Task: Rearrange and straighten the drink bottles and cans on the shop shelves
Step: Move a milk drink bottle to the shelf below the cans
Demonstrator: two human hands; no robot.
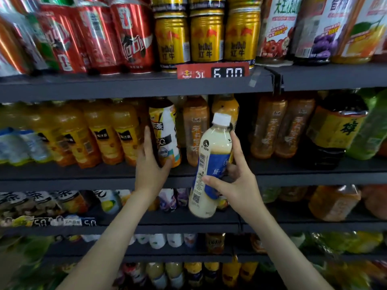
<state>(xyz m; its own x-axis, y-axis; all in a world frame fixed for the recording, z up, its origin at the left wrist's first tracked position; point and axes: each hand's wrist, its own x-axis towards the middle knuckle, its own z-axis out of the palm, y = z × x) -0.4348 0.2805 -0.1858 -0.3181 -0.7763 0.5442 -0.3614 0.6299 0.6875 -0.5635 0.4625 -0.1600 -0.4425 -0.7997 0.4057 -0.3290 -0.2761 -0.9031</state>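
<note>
My right hand grips a milky white bottle with a white cap and blue label, held tilted in the air in front of the middle shelf. My left hand wraps around the lower part of a dark tea bottle with a white and yellow label, which stands on that shelf. An orange-labelled tea bottle stands between the two bottles, further back.
Orange juice bottles fill the middle shelf to the left, brown tea bottles and a large dark bottle to the right. Red cans and gold cans stand on the shelf above. Lower shelves hold more bottles.
</note>
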